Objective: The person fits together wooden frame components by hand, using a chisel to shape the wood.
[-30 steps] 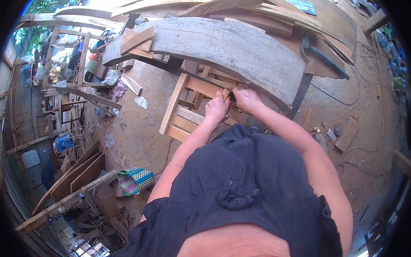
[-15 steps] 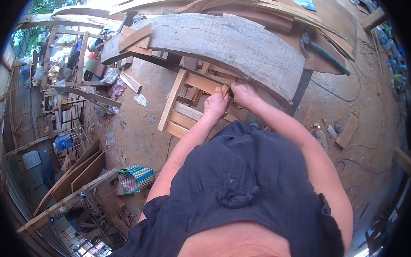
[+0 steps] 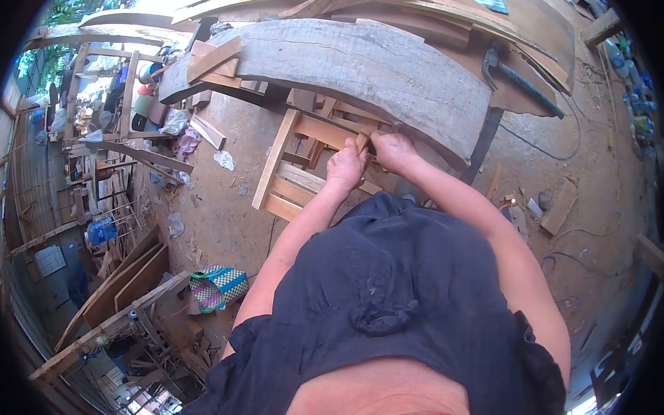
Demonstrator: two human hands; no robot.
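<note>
My left hand (image 3: 347,167) and my right hand (image 3: 393,151) are close together, both closed around a small wooden piece (image 3: 362,142) held between them. They hover just in front of the near edge of a thick grey slab (image 3: 371,67) that serves as a bench top. Below the hands lies a light wooden frame (image 3: 287,172) of planks on the dirt floor. What the fingers grip beyond the wooden piece is too small to make out.
A hammer-like tool (image 3: 521,80) lies on boards right of the slab. Offcuts (image 3: 217,61) sit on its left end. Scrap boards (image 3: 130,277) and a woven checked bag (image 3: 218,287) lie at lower left. A cable (image 3: 557,159) runs across the floor at right.
Both hands have shifted slightly upward and to the left in the view, staying together on the small wooden piece. Nothing was let go.
</note>
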